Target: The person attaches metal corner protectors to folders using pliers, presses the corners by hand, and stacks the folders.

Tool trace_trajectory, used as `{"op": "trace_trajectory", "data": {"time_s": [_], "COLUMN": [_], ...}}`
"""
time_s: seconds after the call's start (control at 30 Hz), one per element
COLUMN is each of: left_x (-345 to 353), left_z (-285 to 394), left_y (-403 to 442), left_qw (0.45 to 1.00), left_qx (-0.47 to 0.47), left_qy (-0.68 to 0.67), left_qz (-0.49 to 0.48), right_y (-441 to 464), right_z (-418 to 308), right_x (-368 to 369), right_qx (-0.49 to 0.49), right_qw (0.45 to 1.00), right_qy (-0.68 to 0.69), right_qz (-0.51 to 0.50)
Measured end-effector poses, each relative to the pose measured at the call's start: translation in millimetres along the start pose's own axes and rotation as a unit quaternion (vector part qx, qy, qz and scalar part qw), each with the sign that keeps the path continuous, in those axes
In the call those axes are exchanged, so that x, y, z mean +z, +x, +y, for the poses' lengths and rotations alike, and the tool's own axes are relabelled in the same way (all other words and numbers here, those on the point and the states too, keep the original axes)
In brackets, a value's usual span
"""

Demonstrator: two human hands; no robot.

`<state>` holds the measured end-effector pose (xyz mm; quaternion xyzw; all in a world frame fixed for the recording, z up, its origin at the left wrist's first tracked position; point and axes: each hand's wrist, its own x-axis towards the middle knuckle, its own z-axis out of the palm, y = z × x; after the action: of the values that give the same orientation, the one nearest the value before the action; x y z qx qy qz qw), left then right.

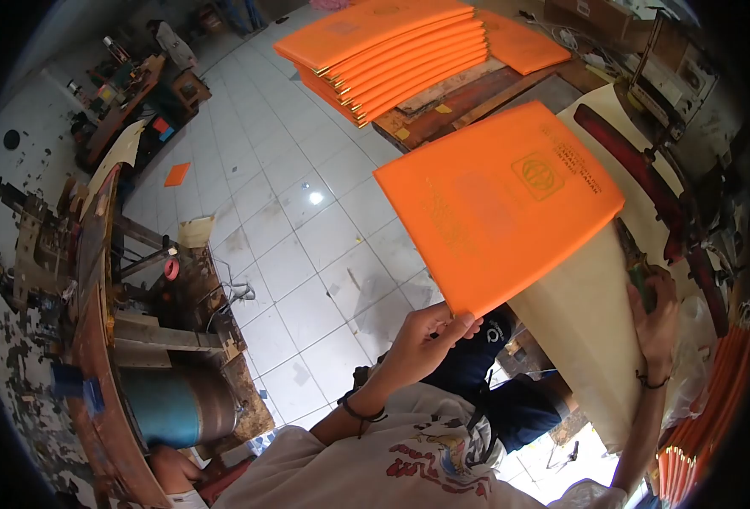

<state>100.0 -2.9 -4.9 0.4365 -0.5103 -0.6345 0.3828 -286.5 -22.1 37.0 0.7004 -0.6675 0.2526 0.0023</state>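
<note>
My left hand [436, 337] pinches the near corner of an orange folder cover [494, 212], thumb on top. The cover has gold printing and an emblem, and it slants over the worktable's cream sheet [574, 339]. My right hand [653, 321] is wrapped round pliers [638, 270] with a green and orange grip. Their dark jaws point toward the cover's right edge; whether they touch it I cannot tell. Behind the cover stands a tall stack of orange covers [392, 55] with gold metal corners.
Another orange cover [523, 44] lies beside the stack. A dark red curved bar [629, 161] runs along the table's right side. More orange covers [702, 424] stand at lower right. A blue drum [167, 411] sits left, near another person's limb [174, 469].
</note>
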Motion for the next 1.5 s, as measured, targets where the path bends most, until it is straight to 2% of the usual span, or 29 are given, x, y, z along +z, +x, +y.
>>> {"op": "trace_trajectory", "data": {"time_s": [0.1, 0.2, 0.33, 0.43, 0.5, 0.6, 0.7, 0.8, 1.03, 1.1, 1.13, 1.23, 1.3, 1.33, 1.37, 1.43, 1.5], "left_x": [9, 16, 7, 1, 0, 9, 8, 0, -8, -9, -12, -22, -24, -26, -28, -29, -29], "left_z": [0, 4, 5, 1, -7, -10, -18, -25, -23, -21, -20, -15, -2, 0, 0, 1, 4], "left_y": [2, 1, -5, -7, -6, -3, 4, 12, 14, 14, 14, 15, 15, 15, 15, 17, 16], "left_qw": [0.999, 0.989, 0.996, 0.999, 0.998, 0.989, 0.991, 0.99, 0.985, 0.987, 0.991, 0.997, 0.999, 0.999, 0.999, 0.997, 0.997], "left_qx": [0.03, 0.098, 0.063, 0.047, 0.051, 0.14, 0.092, 0.107, 0.15, 0.141, 0.121, 0.069, 0.04, 0.019, 0.001, -0.034, -0.037], "left_qy": [0.005, 0.069, 0.055, -0.011, -0.025, 0.034, 0.034, -0.006, 0.013, -0.034, -0.03, -0.017, -0.004, -0.024, -0.031, -0.044, -0.043], "left_qz": [0.043, 0.084, 0.03, -0.006, -0.004, 0.044, 0.086, 0.089, 0.083, 0.069, 0.045, -0.01, -0.028, -0.039, -0.044, -0.056, -0.05], "right_y": [0, 0, 0, -1, -2, -2, -3, -2, -3, -4, -4, -6, -25, -38, -43, -74, -75], "right_z": [0, 4, 9, 4, 6, 12, 14, 10, 22, 18, 15, -23, -47, -64, -79, -89, -129], "right_x": [-1, 1, 1, -1, 0, 2, 3, 0, 3, -2, -6, -21, -25, -19, -14, 9, 19], "right_qx": [-0.003, -0.03, -0.069, -0.016, -0.021, -0.032, -0.021, -0.006, -0.03, 0.034, 0.066, 0.073, 0.16, 0.209, 0.144, 0.154, 0.16], "right_qw": [1.0, 0.999, 0.997, 0.999, 0.999, 0.998, 0.998, 0.998, 0.999, 0.993, 0.985, 0.962, 0.91, 0.836, 0.788, 0.71, 0.718], "right_qy": [0.013, 0.016, 0.008, 0.041, 0.042, 0.042, 0.046, 0.06, 0.024, 0.112, 0.156, 0.257, 0.381, 0.508, 0.595, 0.675, 0.65], "right_qz": [0.011, 0.032, 0.038, 0.02, 0.023, 0.03, 0.02, 0.018, 0.037, -0.005, -0.025, -0.048, -0.03, 0.013, -0.068, -0.13, -0.189]}}
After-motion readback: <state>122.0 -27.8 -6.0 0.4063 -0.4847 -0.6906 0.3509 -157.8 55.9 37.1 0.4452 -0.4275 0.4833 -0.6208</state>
